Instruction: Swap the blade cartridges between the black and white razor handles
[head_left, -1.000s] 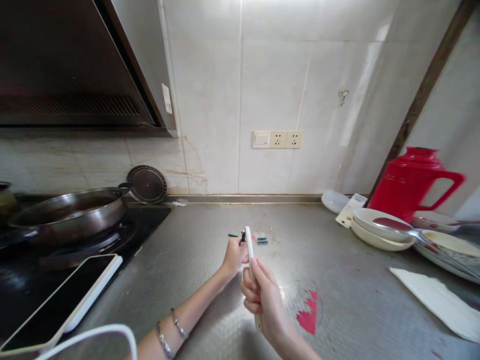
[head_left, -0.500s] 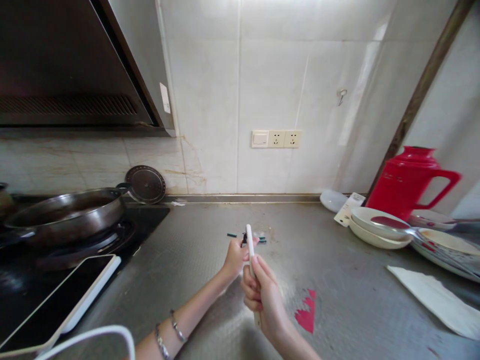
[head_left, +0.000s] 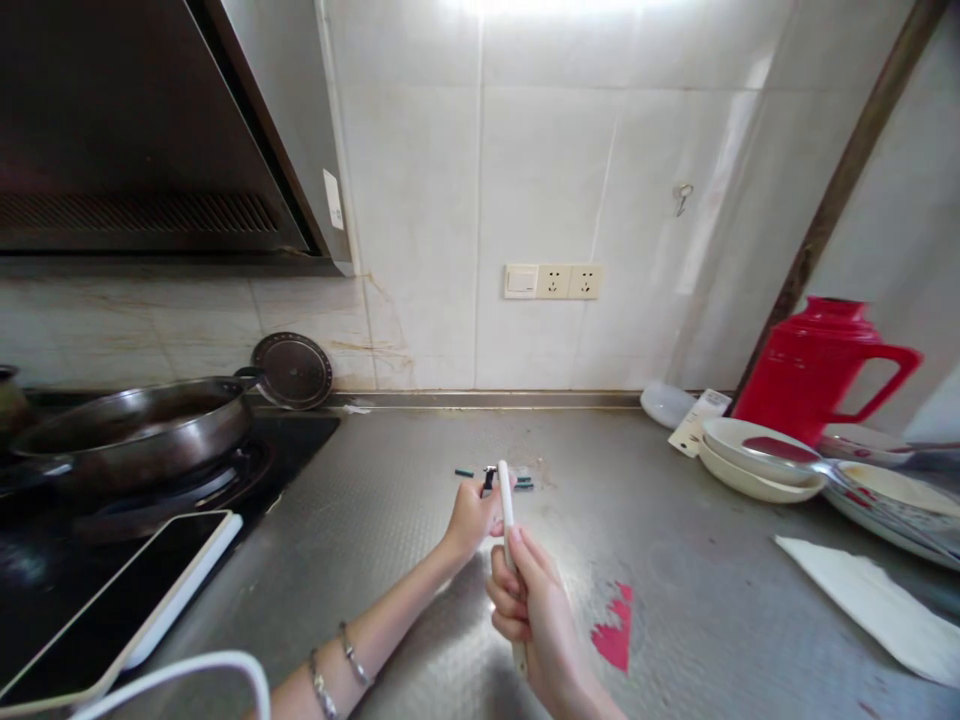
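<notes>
My right hand [head_left: 521,590] is wrapped round a white stick-like tool [head_left: 506,500], which points away and slightly up. Just beyond and to its left, my left hand [head_left: 472,515] pinches a small black object [head_left: 489,480] with a light top edge. The stick's far end overlaps the left fingers in this view, so contact between them is unclear. Small dark green pieces [head_left: 523,484] lie right of the left fingertips, and another green piece [head_left: 463,473] lies to their left on the metal counter [head_left: 405,440].
A pan [head_left: 142,430] sits on the black stove at left, near a white-edged device [head_left: 120,610] and white cable [head_left: 195,660]. A red scrap [head_left: 615,628] lies right of my hands. Bowls [head_left: 757,470], a red flask [head_left: 814,370] and white paper [head_left: 870,600] are at right.
The white stick's far end has shifted slightly right and down, together with my right hand. My left hand has barely moved, and more of the black object shows.
</notes>
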